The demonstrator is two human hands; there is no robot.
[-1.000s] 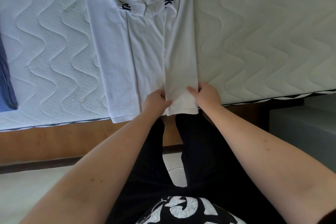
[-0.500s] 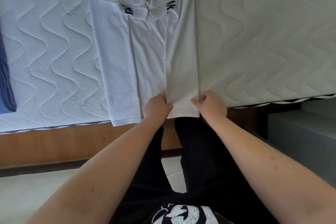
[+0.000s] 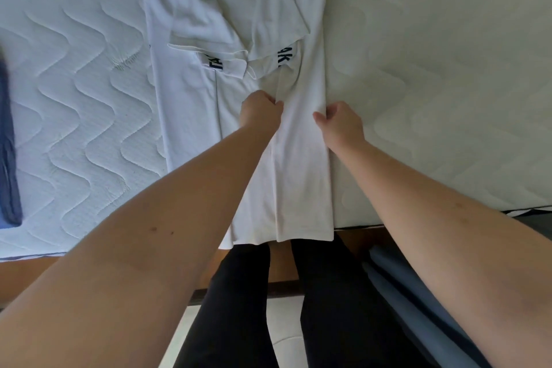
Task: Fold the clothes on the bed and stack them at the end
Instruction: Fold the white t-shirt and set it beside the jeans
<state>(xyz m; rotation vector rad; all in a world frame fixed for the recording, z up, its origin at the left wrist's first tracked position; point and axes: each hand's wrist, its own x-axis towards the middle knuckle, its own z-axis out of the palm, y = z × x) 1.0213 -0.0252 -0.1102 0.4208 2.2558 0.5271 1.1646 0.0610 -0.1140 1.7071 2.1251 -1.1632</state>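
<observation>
A person standing at the edge of a bed works on a white short-sleeved cotton T-shirt with dark block lettering [image 3: 236,116], which lies lengthwise on the pale quilted mattress [image 3: 433,84], its hem hanging just over the near edge. Both sleeves are already turned inward, and the right side panel is folded over the body in a long strip.

The left hand [image 3: 260,112] is closed, its fingers curled into the inner edge of that folded strip; the right hand [image 3: 339,122] pinches the strip's outer edge, thumb on top. The hands sit about midway along the shirt, one on either side of the strip.

The step in hand appears to be the lengthwise fold, with the panel being set or smoothed. The left side of the shirt lies unfolded, so the next move likely calls for bringing that side across to match, then folding the hem end up toward the collar, keeping the edges aligned so the loose sleeves do not slip out.

Counted: one white shirt being folded, two hands at work, and one blue garment [image 3: 9,146] lying at the left edge of view, well apart from the shirt; whether it is folded cannot be told. No finished stack is in view.
</observation>
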